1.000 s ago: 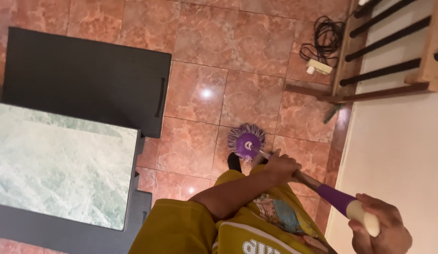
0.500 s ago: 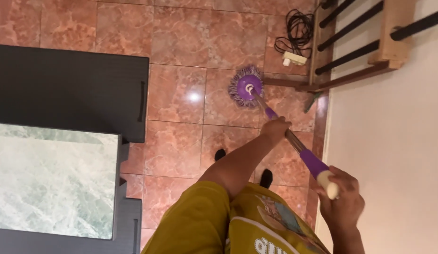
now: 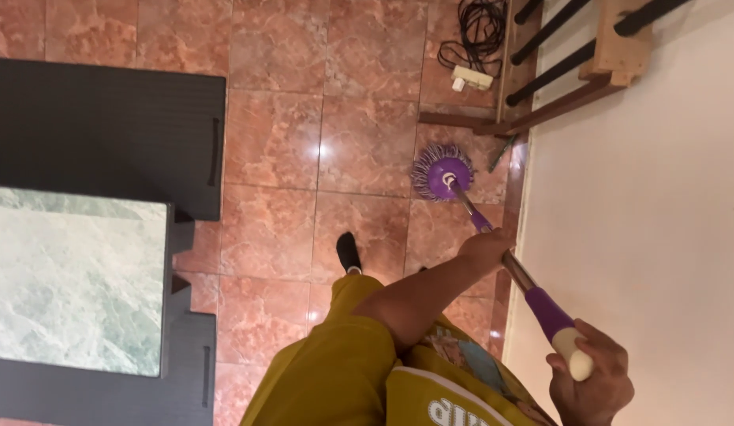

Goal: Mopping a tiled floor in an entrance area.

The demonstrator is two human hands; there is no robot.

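A single head-worn camera looks steeply down from standing height, apparently rolled sideways. The tiled floor (image 3: 367, 150) fills the upper middle, a white wall (image 3: 659, 237) the right, and the person's own torso the lower centre.

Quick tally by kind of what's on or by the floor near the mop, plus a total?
Mop: 1, the mop, held by the left hand and right hand
Cable bundle: 1, the black cable
Power strip: 1, the white strip
Cabinet: 1, the dark cabinet
Marble top: 1, the green top
Shoe: 1, the black shoe
Total: 6
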